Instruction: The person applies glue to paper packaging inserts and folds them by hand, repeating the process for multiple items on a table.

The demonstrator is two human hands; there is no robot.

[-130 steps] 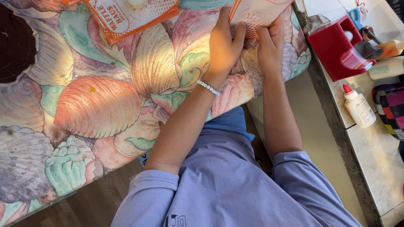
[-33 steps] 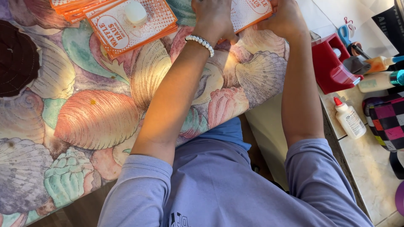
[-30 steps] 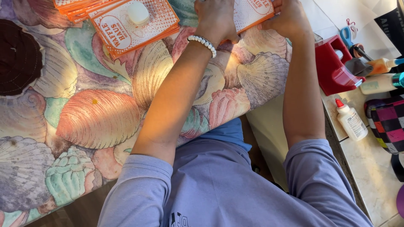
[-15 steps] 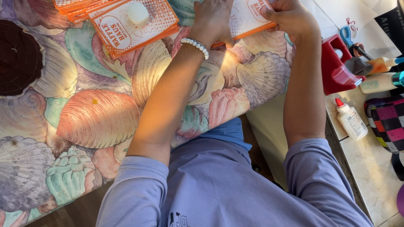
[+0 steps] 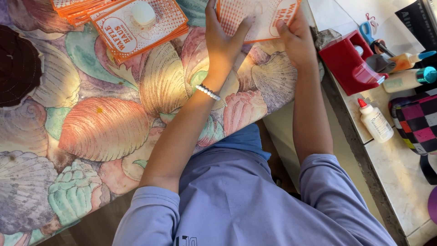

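Both hands, left hand [image 5: 223, 38] and right hand [image 5: 296, 38], closed their grip on an orange card [image 5: 257, 18] above the shell-patterned counter [image 5: 104, 132]; the frame cut off the card's top edge and part of the card stack [image 5: 132, 25].

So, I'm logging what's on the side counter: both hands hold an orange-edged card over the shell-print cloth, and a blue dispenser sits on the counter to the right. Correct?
Not quite: the dispenser is red, not blue, as the head view shows. The rest holds: the left hand and right hand both hold the orange-edged card over the shell-print cloth.
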